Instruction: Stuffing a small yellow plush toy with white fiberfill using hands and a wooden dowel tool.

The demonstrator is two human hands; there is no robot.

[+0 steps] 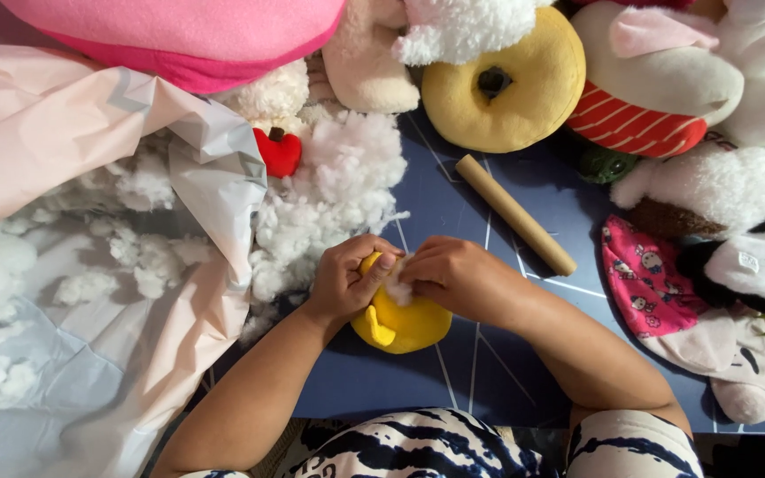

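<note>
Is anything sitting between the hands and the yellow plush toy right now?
Nothing visible. The left hand grips the yellow plush toy at its top, and the right hand presses a tuft of white stuffing against it. The wooden stick lies apart.

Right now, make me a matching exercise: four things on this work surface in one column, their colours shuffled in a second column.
Things:
1. small plush toy between the hands
2. stuffing pile
3. ring-shaped cushion
4. cardboard tube

Colours:
A. white
B. tan
C. bright yellow
D. mustard yellow

Pairs: 1-C, 2-A, 3-D, 4-B
</note>
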